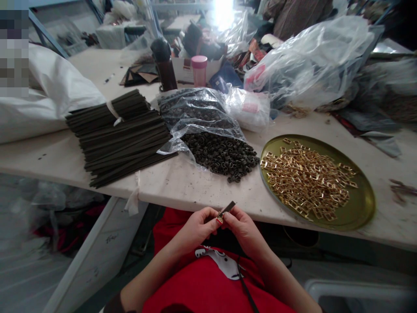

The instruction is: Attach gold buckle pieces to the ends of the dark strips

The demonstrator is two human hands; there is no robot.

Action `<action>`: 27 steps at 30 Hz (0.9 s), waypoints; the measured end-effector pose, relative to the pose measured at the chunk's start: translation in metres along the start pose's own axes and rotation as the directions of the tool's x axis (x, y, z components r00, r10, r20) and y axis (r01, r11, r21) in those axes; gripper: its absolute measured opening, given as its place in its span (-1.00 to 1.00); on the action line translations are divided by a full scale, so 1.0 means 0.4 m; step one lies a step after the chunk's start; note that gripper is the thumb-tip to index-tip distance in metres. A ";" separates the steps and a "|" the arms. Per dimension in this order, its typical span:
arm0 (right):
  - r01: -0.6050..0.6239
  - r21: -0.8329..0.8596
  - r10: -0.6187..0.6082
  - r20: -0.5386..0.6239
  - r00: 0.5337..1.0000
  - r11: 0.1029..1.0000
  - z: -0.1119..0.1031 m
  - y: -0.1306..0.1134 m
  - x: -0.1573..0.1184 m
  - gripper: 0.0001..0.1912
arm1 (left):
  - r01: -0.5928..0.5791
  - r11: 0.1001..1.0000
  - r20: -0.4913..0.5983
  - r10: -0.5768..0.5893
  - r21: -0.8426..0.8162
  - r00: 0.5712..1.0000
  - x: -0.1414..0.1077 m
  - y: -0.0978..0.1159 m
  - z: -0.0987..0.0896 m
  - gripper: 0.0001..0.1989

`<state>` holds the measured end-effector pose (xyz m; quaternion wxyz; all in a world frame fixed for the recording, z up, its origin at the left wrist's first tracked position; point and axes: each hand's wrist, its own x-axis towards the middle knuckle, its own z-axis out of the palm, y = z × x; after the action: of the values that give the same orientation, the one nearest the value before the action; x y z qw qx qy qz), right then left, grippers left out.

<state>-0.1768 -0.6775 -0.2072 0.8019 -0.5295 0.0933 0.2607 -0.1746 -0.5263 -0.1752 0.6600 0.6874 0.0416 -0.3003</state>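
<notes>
My left hand [200, 226] and my right hand [240, 224] meet just in front of the table's edge. Between the left fingertips is a small gold buckle [220, 218]. The right fingers pinch a dark strap [228, 208], which meets the buckle and sticks up past the fingertips. Gold buckles [309, 178] lie heaped on a round olive tray [361, 208] at the right. Small black loops [221, 154] spill from a clear plastic bag [202, 108] in the middle. Dark straps [120, 139] are stacked at the left, some tied with a white band.
Behind the bag stand a dark bottle [166, 67] and a pink-lidded jar [199, 71]. A large clear plastic bag [312, 65] covers the back right. A white sack [58, 87] lies at the far left. Scissors-like handles [404, 188] show at the right edge.
</notes>
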 end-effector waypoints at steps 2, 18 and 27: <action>0.011 -0.039 -0.011 -0.008 1.000 0.999 0.002 -0.009 -0.002 -0.76 | 0.011 1.000 0.025 -0.010 -0.024 1.000 -0.002 0.000 -0.005 -0.83; 0.068 -0.115 -0.070 -0.014 0.997 0.991 -0.004 -0.001 -0.002 -0.79 | 0.015 1.000 -0.037 -0.014 0.015 0.999 0.007 -0.001 0.011 -0.73; 0.053 -0.078 -0.052 0.012 0.999 0.996 -0.005 -0.010 -0.003 -0.78 | 0.020 0.999 -0.068 -0.018 0.026 0.998 0.002 0.005 0.016 -0.72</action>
<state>-0.1757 -0.6810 -0.2045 0.7876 -0.5613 0.0650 0.2457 -0.1756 -0.5329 -0.1735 0.6463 0.7053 0.0664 -0.2837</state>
